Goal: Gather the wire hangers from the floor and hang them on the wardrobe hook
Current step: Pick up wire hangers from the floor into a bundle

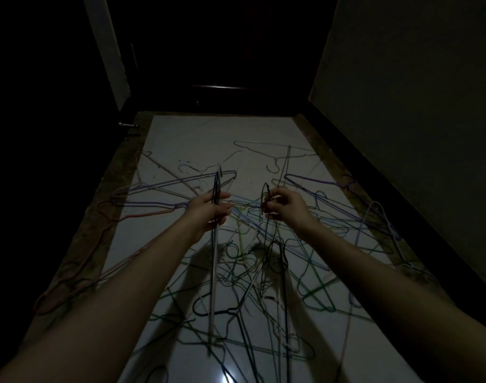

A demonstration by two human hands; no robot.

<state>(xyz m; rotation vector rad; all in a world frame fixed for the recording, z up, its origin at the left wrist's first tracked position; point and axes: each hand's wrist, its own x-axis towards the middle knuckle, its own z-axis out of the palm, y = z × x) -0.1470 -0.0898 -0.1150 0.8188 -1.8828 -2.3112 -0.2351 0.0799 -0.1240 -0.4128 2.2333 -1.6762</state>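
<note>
We're clamping a few collected hangers (214, 244) edge-on in our left hand (211, 210), keeping them stacked; right hand (284, 207) is pinching a dark hanger's hook (265, 189), body dangling below, untangling it.

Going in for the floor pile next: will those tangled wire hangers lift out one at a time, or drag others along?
The wire hangers lie crossed and interlocked, so one will probably drag neighbours. Their thin wire looks light and may flex. The white floor looks glossy, so pushed hangers probably slide.

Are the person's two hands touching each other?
Apart. The head view shows pale floor and tangled hangers between the left hand, gripping a bundle of hangers, and the right hand, pinching a dark hanger.
</note>
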